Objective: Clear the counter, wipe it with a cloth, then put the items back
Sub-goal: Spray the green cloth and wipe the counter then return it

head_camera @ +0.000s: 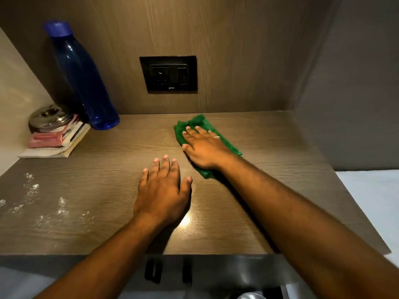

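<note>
Right hand [205,147]: flat on the green cloth [231,145], palm down, fingers [195,131] spread and pressing, not pinching. Flat palm puts weight across the fabric so it drags evenly; that's my read of why you hold it so.

Cloth: crumpled under your right palm, edges poking out beyond the fingertips toward the back wall and past the wrist side. Touching the counter [269,169].

Left hand [162,190]: open, holding nothing, fingers slightly fanned, thumb out to the side. Whether it rests on the wood or hovers just above, can't tell. Prob. there to brace you while the other arm reaches.

White powder specks [32,190]: well to the left of your left fingers, near the front-left edge. Not wiped yet, so wiping looks partway thru.

Blue bottle [84,83]: upright in the back-left corner, far left of both sets of fingers, just beside the stack.

Stack: books [54,149] w/ pink items between, a steel lidded tin [49,117] on top. Pushed into the corner, likely to free the middle for wiping, but that patch stays uncleaned beneath them.

Wall socket [168,74]: beyond your right fingertips, on the back panel. Keep a damp cloth off it.

Next, by my judgement: sweep left toward the powder.
</note>
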The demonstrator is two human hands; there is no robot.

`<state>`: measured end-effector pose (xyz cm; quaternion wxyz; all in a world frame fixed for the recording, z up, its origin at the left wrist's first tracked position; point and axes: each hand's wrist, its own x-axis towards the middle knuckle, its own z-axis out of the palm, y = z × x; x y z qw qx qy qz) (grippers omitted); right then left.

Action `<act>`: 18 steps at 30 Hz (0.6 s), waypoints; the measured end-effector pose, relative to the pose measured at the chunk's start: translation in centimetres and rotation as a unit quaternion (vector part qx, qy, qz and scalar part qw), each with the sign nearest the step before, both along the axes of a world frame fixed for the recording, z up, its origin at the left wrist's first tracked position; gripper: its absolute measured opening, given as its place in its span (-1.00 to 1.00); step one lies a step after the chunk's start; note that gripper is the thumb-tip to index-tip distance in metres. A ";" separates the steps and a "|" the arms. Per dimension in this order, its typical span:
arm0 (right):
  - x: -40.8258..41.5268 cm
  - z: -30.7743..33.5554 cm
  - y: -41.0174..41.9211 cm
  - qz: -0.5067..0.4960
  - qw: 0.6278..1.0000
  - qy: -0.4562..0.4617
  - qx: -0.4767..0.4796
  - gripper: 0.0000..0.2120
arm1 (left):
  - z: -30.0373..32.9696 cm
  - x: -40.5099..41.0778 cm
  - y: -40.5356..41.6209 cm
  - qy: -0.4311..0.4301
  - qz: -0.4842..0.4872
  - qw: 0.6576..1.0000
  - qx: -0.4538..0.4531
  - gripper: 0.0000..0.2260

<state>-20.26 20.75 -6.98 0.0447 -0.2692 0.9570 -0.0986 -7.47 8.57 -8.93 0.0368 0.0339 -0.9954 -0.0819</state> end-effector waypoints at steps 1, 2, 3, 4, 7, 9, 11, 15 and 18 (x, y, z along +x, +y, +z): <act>0.1 0.0 1.8 0.010 1.000 0.006 0.000 -0.44 | 0.0 -0.1 -0.1 -0.001 0.000 1.000 -0.002 -0.37; 0.2 -0.1 4.0 0.005 1.000 0.011 0.001 -0.45 | 0.0 0.0 -0.1 -0.002 -0.001 1.000 -0.001 -0.37; 0.3 -0.2 6.2 -0.014 1.000 0.013 0.002 -0.45 | 0.0 0.0 -0.1 -0.004 -0.002 1.000 0.000 -0.37; 0.3 -0.2 8.6 -0.047 0.999 0.012 0.006 -0.45 | 0.0 0.0 -0.1 -0.006 -0.003 1.000 0.000 -0.37; 1.0 -0.4 14.6 -0.185 0.983 0.007 0.021 -0.43 | -0.2 -0.1 -0.2 -0.009 -0.002 1.000 0.000 -0.37; 1.8 -0.5 16.5 -0.274 0.961 0.011 0.027 -0.41 | -0.3 -0.2 -0.2 -0.008 0.000 1.000 -0.001 -0.37; 2.7 -0.7 16.3 -0.352 0.936 0.016 0.020 -0.39 | -0.4 -0.3 -0.1 -0.005 -0.001 1.000 -0.002 -0.37; 5.1 -0.3 10.1 -0.425 0.905 -0.021 0.012 -0.38 | -0.7 -0.5 -0.3 -0.005 -0.005 1.000 -0.005 -0.36; 9.2 -0.8 6.0 -0.274 0.962 0.004 -0.003 -0.37 | -0.7 -0.5 -0.4 -0.003 0.000 1.000 -0.009 -0.33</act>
